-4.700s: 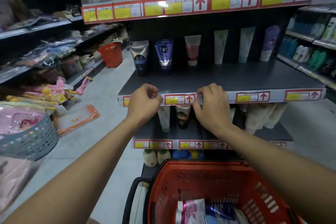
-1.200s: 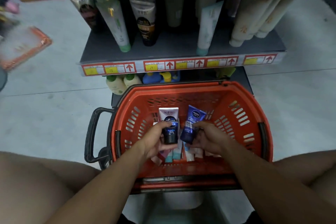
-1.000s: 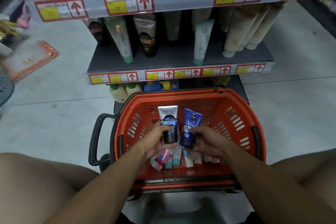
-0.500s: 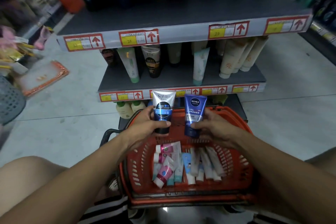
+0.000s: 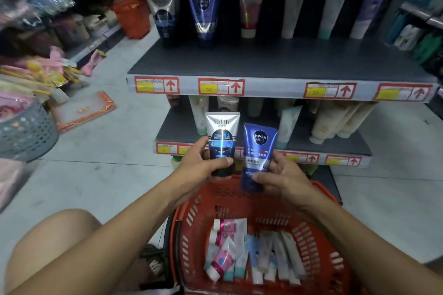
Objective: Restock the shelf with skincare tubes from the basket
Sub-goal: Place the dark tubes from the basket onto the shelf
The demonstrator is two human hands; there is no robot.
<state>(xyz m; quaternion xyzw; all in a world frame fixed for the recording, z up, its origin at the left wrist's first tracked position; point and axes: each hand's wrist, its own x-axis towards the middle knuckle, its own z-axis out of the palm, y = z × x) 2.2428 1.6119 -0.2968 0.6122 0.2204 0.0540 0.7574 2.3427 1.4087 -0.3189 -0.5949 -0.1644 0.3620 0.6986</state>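
**Plastic tubes in both hands, shelf row waiting**

Red basket [image 5: 318,242] sits nearest, on the floor in front of the person's knees; a loose pile of tubes [image 5: 254,254] lies flat in its bottom, pink and white ones to the left, pale ones to the right; plenty left to stock.

Above the basket's far rim, left hand [image 5: 199,163] grips a silver-and-black Softto tube [image 5: 223,141] low down, thumb across the front near the black cap; right hand [image 5: 280,175] pinches a blue Nivea Men tube [image 5: 257,155] by its lower half, fingers behind and thumb in front; both tubes are upright, cap down, just beside each other, not touching as far as I can tell.

Behind them the lower shelf [image 5: 335,143] holds cream and green tubes; further up and back, the upper shelf [image 5: 275,62] has a single row at its rear wall, and most of its deck is bare.

Judgement: step in hand is carry-to-shelf; matching stock looks to be at the left of that row, a silver-and-dark tube [image 5: 164,12] and a blue tube [image 5: 203,14] side by side; go for those two slots. Keep caps down and labels facing out; set each directly in front of its twin; plant the cap flat before letting go, since a tube released tilted could tip the one behind.
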